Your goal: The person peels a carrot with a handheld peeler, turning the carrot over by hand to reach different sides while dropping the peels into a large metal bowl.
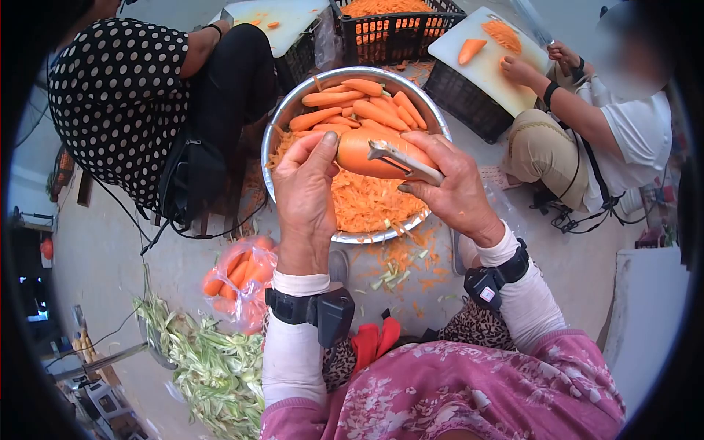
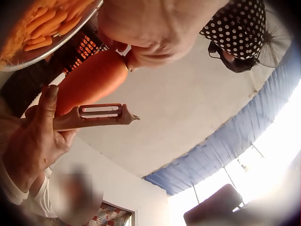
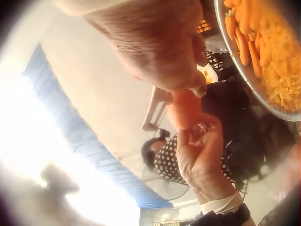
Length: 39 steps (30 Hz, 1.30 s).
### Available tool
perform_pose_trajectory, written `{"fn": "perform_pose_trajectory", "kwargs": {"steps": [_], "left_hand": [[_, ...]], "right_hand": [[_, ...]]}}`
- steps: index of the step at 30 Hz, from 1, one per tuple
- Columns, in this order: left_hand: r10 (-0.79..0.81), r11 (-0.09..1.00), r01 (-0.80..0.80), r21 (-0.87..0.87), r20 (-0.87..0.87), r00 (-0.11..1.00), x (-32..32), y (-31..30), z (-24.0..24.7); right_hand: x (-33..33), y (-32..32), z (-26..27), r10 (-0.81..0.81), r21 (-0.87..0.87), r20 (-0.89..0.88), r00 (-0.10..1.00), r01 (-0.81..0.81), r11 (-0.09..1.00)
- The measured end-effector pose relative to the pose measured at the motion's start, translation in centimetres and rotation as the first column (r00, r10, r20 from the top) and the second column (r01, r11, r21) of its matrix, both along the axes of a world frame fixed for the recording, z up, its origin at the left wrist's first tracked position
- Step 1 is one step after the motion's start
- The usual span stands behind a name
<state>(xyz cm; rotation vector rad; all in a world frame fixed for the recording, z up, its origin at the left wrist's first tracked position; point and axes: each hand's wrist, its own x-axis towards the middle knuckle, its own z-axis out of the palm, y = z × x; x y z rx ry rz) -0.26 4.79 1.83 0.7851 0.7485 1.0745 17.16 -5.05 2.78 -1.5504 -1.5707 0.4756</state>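
A thick orange carrot (image 1: 353, 152) is held level above a metal basin (image 1: 272, 117), its surface smooth. My left hand (image 1: 304, 192) pinches the carrot's left end between thumb and fingers. In my right hand (image 1: 458, 183) is a peeler (image 1: 407, 163), its handle gripped against the palm while the fingers also steady the carrot's right end. The left wrist view shows the peeler's slotted blade (image 2: 101, 110) beside the carrot (image 2: 94, 77). Below, the basin holds whole peeled carrots (image 1: 381, 112) at the back and a heap of orange shavings (image 1: 374, 202) in front.
Two people sit across, left and right, at cutting boards (image 1: 282, 22) on black crates; the right one holds a knife (image 1: 532, 22). A crate of shredded carrot (image 1: 396, 29) stands between them. A plastic bag of carrots (image 1: 242, 277) and a pile of leafy husks (image 1: 213, 359) lie on the floor at left.
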Motion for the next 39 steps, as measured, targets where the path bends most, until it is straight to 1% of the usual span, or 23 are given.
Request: {"fn": "perform_pose_trajectory", "kwargs": {"steps": [1, 2, 4, 5, 7, 9, 11, 13, 15, 17, 19, 20, 22, 31, 32, 34, 38, 39], "left_hand": [[0.006, 1.000, -0.006, -0.002, -0.054, 0.999, 0.0, 0.1, 0.0], [0.004, 1.000, -0.004, 0.001, -0.053, 0.999, 0.0, 0.1, 0.0], [0.038, 0.999, -0.039, -0.005, -0.103, 0.994, 0.2, 0.0, 0.1], [0.037, 0.999, -0.037, -0.002, -0.101, 0.994, 0.1, 0.0, 0.1], [0.030, 1.000, -0.030, 0.005, -0.184, 0.982, 0.1, 0.1, 0.1], [0.031, 0.999, -0.026, 0.027, -0.216, 0.976, 0.3, 0.1, 0.0], [0.033, 0.999, -0.022, 0.047, -0.249, 0.968, 0.5, 0.2, -0.1], [0.066, 0.988, -0.013, 0.151, -0.354, 0.933, 0.7, 0.2, -0.1], [0.077, 0.985, -0.015, 0.171, -0.363, 0.929, 0.8, 0.3, -0.1], [0.087, 0.982, -0.017, 0.188, -0.372, 0.924, 0.9, 0.4, -0.2], [0.146, 0.964, -0.022, 0.266, -0.456, 0.878, 1.1, 0.6, -0.4], [0.145, 0.964, -0.022, 0.265, -0.458, 0.877, 1.2, 0.6, -0.4], [0.195, 0.939, -0.017, 0.343, -0.491, 0.849, 1.4, 0.6, -0.3], [0.254, 0.916, -0.030, 0.401, -0.521, 0.815, 1.8, 0.3, -0.1], [0.255, 0.916, -0.030, 0.401, -0.521, 0.815, 1.8, 0.3, -0.2], [0.261, 0.909, 0.007, 0.417, -0.582, 0.770, 1.6, 0.4, -0.6], [0.256, 0.914, -0.008, 0.406, -0.561, 0.787, 1.6, -0.1, -0.1], [0.198, 0.925, 0.040, 0.378, -0.570, 0.797, 1.4, -0.5, 0.4]], "right_hand": [[0.0, 0.0, 0.0, -0.008, 0.020, 0.038, 0.999, 0.007, 1.000], [0.1, 0.0, 0.0, -0.017, 0.041, 0.077, 0.997, 0.014, 0.999], [0.1, 0.0, 0.1, -0.013, 0.048, 0.083, 0.996, 0.009, 0.999], [0.2, 0.0, 0.1, -0.006, 0.051, 0.088, 0.996, 0.001, 0.999], [0.2, -0.1, 0.0, -0.010, 0.062, 0.102, 0.995, 0.004, 0.998], [0.2, -0.1, -0.1, -0.013, 0.070, 0.114, 0.993, 0.005, 0.998], [0.3, -0.1, -0.1, -0.015, 0.088, 0.111, 0.994, 0.005, 0.996], [0.1, -0.2, 0.1, -0.029, 0.068, 0.099, 0.995, 0.022, 0.997], [-0.2, -0.4, 0.1, -0.043, 0.049, 0.089, 0.995, 0.039, 0.998], [-0.5, -0.4, -0.3, -0.061, 0.005, 0.015, 0.998, 0.061, 0.998], [-0.5, -0.3, -0.4, -0.065, -0.008, -0.012, 0.998, 0.065, 0.998], [-0.5, -0.3, -0.4, -0.069, -0.017, -0.037, 0.997, 0.068, 0.998], [-0.6, -0.2, -0.4, -0.070, -0.020, -0.044, 0.997, 0.070, 0.997], [-0.7, -0.3, -0.6, -0.088, -0.063, -0.117, 0.989, 0.081, 0.995], [-0.7, -0.3, -0.6, -0.090, -0.064, -0.133, 0.987, 0.082, 0.995], [-0.8, -0.3, -0.6, -0.095, -0.070, -0.127, 0.987, 0.086, 0.994], [-0.7, -0.4, -1.0, -0.122, -0.099, -0.128, 0.984, 0.110, 0.989], [-0.4, -0.3, -1.0, -0.122, -0.099, -0.128, 0.984, 0.109, 0.989]]}}
